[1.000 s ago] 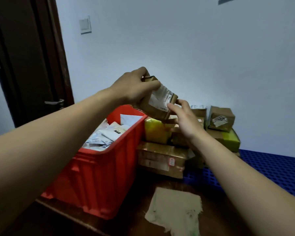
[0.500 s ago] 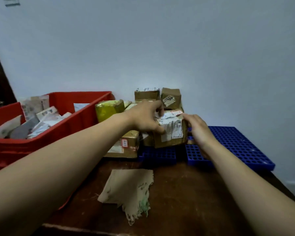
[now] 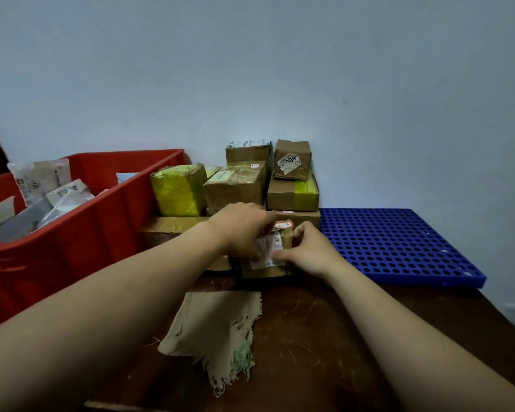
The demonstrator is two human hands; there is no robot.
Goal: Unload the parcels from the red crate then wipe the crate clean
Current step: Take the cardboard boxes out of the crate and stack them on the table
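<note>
Parcel [image 3: 265,263] held by both hands: left hand [image 3: 244,230] curled over top, right hand [image 3: 306,251] pinching right edge. Sits at stack [image 3: 235,188] front. Seat flat, snug to stack, then let go. Crate [image 3: 87,233] left, bags [image 3: 57,191] inside; cloth [image 3: 217,325] near on table [image 3: 324,337].

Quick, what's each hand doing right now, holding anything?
Left hand: grips the small labelled box from above.
Right hand: holds the same box at its right side.
</note>
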